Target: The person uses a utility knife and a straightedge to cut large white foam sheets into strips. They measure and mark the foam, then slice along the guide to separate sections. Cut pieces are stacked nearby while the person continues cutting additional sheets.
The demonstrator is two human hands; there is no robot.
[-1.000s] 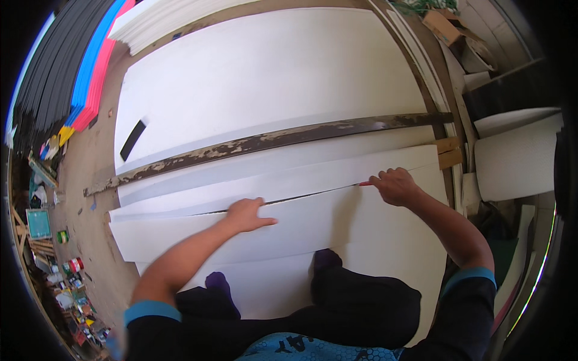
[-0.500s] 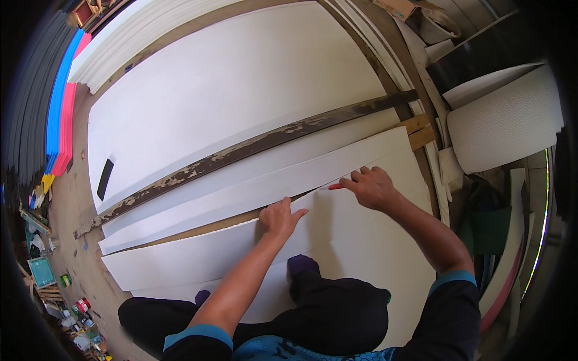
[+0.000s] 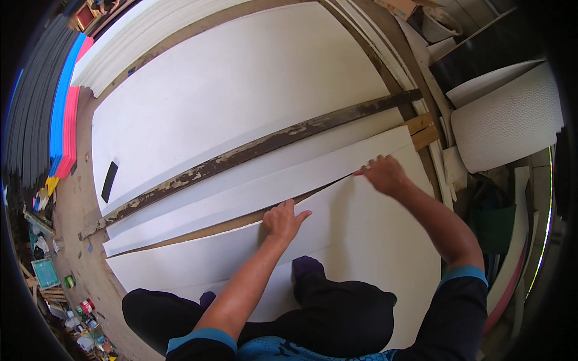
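Gripping a small red tool (image 3: 358,173) in the closed right hand (image 3: 385,174), a person works at the right end of a long cut; only a red bit shows past the fingers, rest hidden in the fist; left hand (image 3: 283,219) open, thumb spread wide, lying on the near side of the cut white sheet (image 3: 186,259), fingertips at the cut edge, nothing clasped; the sheet lies flat in front of the person, under both hands; cut runs left to right across it, gap widest toward the left, brown showing through, narrowing to a line near the right hand.

Far side of the cut is a white strip (image 3: 289,188); beyond that, a long dark plank (image 3: 259,147), paint flaking, lies roughly parallel to the cut; past the plank a larger white sheet (image 3: 241,72) spreads out, short black strip (image 3: 109,182) on its left side; light wooden pieces (image 3: 423,129) stick out by the sheet's right corner.

Near side: a purple sock (image 3: 308,266) and black trousers (image 3: 349,313), legs bent; farther right, a white textured roll (image 3: 509,120); upper left, stacked white sheets (image 3: 120,54), then pink sheets (image 3: 70,129), blue sheets (image 3: 63,96) and black sheets (image 3: 36,102); lower left, small clutter on the floor, including a green-edged tray (image 3: 45,274) and a red-and-white can (image 3: 88,306).
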